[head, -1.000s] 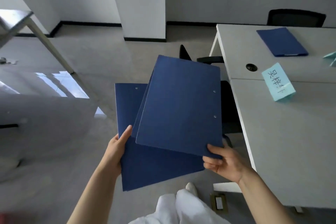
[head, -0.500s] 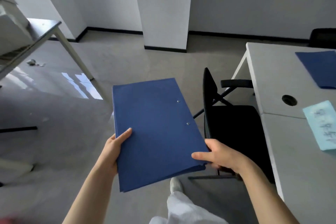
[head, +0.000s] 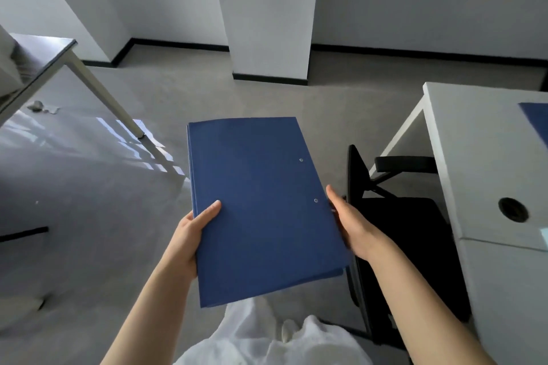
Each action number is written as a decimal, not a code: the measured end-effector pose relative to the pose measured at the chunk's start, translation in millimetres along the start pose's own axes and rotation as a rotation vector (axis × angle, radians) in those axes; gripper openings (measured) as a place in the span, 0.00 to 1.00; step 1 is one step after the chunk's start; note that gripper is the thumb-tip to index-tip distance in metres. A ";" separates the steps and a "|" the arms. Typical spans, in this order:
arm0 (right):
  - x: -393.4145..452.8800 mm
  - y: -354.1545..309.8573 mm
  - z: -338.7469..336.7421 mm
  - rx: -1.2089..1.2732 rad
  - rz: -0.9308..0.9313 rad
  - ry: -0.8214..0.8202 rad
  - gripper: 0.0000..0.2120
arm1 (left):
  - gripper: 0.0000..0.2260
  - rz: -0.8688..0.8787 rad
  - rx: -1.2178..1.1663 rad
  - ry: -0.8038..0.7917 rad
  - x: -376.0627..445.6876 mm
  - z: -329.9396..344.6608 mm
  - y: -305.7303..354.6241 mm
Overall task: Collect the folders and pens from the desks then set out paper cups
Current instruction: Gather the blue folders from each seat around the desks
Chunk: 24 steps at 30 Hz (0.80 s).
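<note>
Fingers (head: 212, 210) of the left hand (head: 189, 238) lie together along the left edge of the stack of flat dark-blue card folders (head: 261, 204), thumb on the top cover and the rest hidden underneath, so the hand clamps that edge; the right hand (head: 353, 225) stands against the opposite, right edge with its fingers held together and straight, palm pressed to the side of the stack rather than wrapped round it — whether any fingertips curl beneath cannot be told; the folders sit squared up between the two hands, held in the air in front of the person's white-clothed body (head: 267, 341), above the grey floor (head: 89, 216) and not resting on any surface; two small metal rivets (head: 301, 160) show near the right edge of the top cover. Judging by this, the collecting step is in hand, the gathered folders being tidied into one block; it is not finished, for the corner of another dark-blue folder (head: 536, 124) lies on the white desk (head: 474, 157) at the far right, well apart from the stack, beyond the black office chair (head: 400, 231). The next move probably calls for shifting the stack into one hand — most likely the left, which already grips it — and stepping round the chair so the free hand can reach that folder; no pens or paper cups are visible here.
</note>
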State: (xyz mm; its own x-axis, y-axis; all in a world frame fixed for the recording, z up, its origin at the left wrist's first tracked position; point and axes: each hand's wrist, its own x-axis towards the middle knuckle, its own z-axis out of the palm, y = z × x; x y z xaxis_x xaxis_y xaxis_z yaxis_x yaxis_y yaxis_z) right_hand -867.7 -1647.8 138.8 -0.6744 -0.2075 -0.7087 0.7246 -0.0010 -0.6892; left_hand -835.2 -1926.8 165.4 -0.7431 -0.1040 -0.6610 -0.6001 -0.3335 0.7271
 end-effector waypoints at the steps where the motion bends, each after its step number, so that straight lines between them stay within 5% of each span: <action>1: 10.6 -6.1 4.5 0.098 0.036 -0.015 0.24 | 0.17 -0.005 0.013 -0.007 13.6 2.4 8.8; 14: 145.0 -135.4 54.8 0.210 -0.229 0.313 0.12 | 0.11 -0.027 0.244 -0.162 205.4 21.4 182.3; 24: 217.0 -205.3 -13.8 0.282 -0.276 0.556 0.10 | 0.15 -0.074 0.415 -0.277 333.2 139.2 245.0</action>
State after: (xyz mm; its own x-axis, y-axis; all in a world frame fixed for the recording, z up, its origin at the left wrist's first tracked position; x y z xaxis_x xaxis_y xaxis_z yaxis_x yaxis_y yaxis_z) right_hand -1164.8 -1679.0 124.4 -0.7579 0.3704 -0.5370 0.4741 -0.2526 -0.8435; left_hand -1271.0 -1912.7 149.1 -0.7109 0.1769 -0.6807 -0.6796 0.0763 0.7296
